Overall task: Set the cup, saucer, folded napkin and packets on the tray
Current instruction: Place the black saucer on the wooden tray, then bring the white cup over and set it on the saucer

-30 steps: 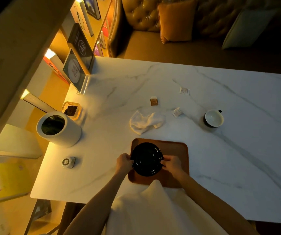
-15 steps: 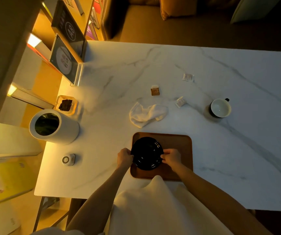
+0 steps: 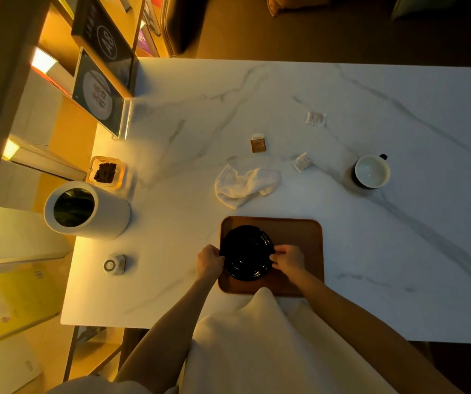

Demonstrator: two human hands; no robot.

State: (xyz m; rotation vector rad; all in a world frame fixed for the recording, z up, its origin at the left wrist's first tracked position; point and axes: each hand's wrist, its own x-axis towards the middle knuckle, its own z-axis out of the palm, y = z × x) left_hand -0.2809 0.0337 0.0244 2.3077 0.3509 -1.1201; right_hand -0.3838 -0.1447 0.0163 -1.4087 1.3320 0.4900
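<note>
over the tray, hands pinching saucer

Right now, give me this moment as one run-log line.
step: saucer at tray, left half | left hand: grips saucer rim | right hand: pinches saucer rim | cup, crumpled napkin, packets: on table, off tray

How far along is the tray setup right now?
Early. The saucer is on the left part of the tray, but the left hand and right hand grip its rim, so that step is in hand, not finished. Left to do: the cup stands on the table to the right, the napkin lies crumpled and unfolded beyond the tray, and three packets lie scattered on the marble.
</note>
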